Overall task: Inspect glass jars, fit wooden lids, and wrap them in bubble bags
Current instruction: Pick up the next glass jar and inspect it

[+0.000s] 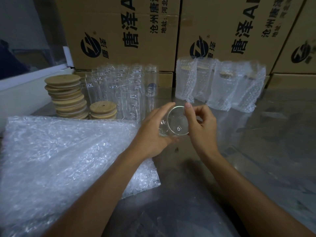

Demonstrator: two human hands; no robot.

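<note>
A clear glass jar (176, 123) is held above the table, tilted so its round mouth faces me. My left hand (154, 132) grips its body from the left, fingers curled round the far side. My right hand (201, 124) pinches the rim from the right, with one fingertip on the top edge. It has no lid. Several bare glass jars (123, 89) stand behind it. To their left are two stacks of round wooden lids (67, 96). A pile of bubble bags (68, 159) lies at the left.
Several jars wrapped in bubble bags (220, 84) stand at the back right. Printed cardboard boxes (119, 31) form a wall behind everything. The grey table (256, 151) stretches to the right and front. A white ledge (25, 93) runs along the left.
</note>
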